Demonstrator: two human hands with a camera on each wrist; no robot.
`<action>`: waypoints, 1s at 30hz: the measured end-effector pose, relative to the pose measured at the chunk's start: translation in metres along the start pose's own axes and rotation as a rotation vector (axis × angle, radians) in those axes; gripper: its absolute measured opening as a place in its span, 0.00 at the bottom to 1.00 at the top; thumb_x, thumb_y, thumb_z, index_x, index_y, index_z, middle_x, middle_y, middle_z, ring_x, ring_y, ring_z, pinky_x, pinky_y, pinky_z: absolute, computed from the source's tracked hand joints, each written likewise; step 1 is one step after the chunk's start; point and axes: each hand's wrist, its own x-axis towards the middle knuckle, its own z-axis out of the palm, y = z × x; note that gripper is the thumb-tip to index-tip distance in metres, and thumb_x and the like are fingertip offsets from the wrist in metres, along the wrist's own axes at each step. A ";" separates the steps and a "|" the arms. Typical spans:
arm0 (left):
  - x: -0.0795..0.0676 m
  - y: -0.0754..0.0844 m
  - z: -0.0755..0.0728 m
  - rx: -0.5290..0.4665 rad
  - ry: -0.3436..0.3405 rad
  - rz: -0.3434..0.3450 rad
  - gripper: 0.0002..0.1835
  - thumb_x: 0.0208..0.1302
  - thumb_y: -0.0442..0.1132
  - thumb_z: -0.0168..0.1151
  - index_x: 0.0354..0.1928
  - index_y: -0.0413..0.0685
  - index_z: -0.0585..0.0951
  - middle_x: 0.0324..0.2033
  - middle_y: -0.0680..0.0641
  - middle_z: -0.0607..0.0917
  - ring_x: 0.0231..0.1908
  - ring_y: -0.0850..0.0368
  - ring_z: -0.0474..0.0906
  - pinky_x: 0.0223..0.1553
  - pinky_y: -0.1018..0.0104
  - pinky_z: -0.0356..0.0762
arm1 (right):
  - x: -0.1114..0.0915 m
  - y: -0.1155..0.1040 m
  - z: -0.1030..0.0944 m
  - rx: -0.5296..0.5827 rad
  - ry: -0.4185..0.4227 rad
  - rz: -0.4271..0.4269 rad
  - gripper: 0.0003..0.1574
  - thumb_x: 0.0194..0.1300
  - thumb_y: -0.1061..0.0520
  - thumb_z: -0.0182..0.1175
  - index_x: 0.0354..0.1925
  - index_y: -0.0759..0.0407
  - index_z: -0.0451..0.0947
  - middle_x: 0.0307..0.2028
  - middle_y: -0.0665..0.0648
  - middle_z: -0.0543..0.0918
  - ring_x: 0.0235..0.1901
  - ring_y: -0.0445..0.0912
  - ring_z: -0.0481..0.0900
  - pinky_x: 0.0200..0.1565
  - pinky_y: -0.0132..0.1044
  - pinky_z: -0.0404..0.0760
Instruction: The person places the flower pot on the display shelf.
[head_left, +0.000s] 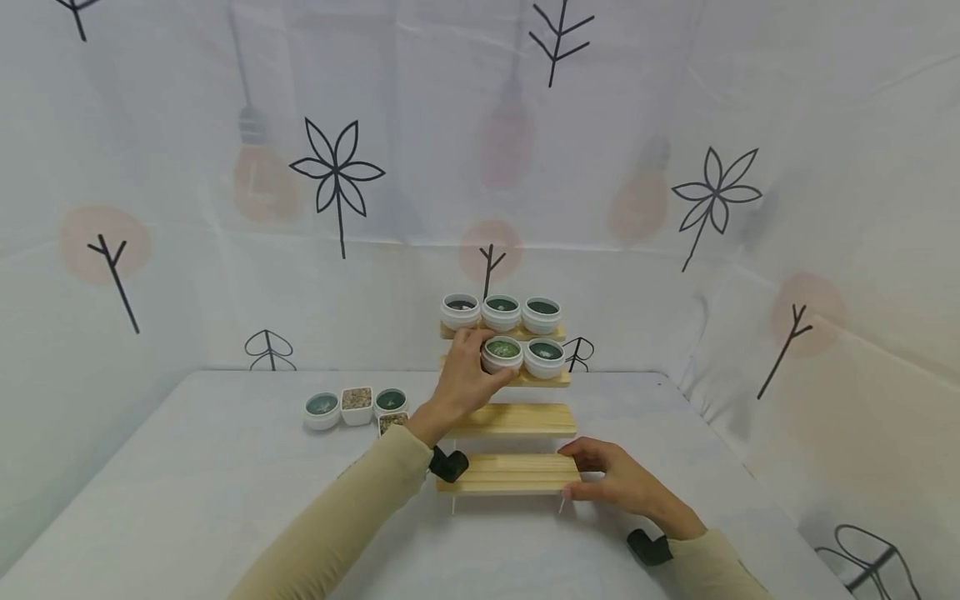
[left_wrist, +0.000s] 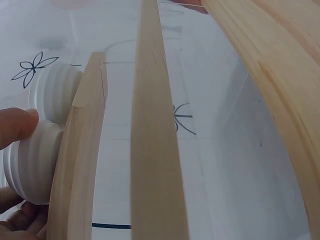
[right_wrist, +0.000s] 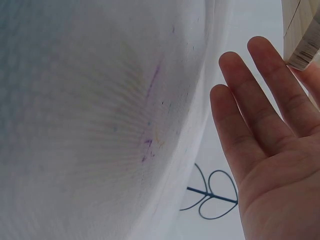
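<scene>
In the head view my left hand [head_left: 467, 385] holds a small white round pot with green contents [head_left: 502, 350] at the second level from the top of a tiered wooden stand [head_left: 510, 421]. The left wrist view shows the thumb on the rim side of this white pot [left_wrist: 35, 162] and fingers below, its base against the board. Beside it on that level is another round pot [head_left: 544, 357]. My right hand [head_left: 618, 479] grips the right end of the lowest board [head_left: 510, 473], thumb at the front and index finger behind. Its other fingers [right_wrist: 245, 110] are extended.
The top board bears three round white pots, among them a dark-filled one [head_left: 460, 311]. Left of the stand, several pots stand on the white tabletop [head_left: 247, 467], including a square one with gravel-like contents [head_left: 357, 405]. A printed cloth [head_left: 420, 167] hangs behind.
</scene>
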 end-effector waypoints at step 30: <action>-0.034 -0.004 -0.027 0.018 0.038 0.122 0.32 0.53 0.40 0.72 0.57 0.35 0.72 0.49 0.39 0.71 0.49 0.45 0.72 0.43 0.62 0.79 | 0.001 0.001 0.001 0.017 -0.005 0.009 0.25 0.54 0.51 0.71 0.50 0.53 0.77 0.44 0.51 0.81 0.45 0.46 0.80 0.50 0.42 0.77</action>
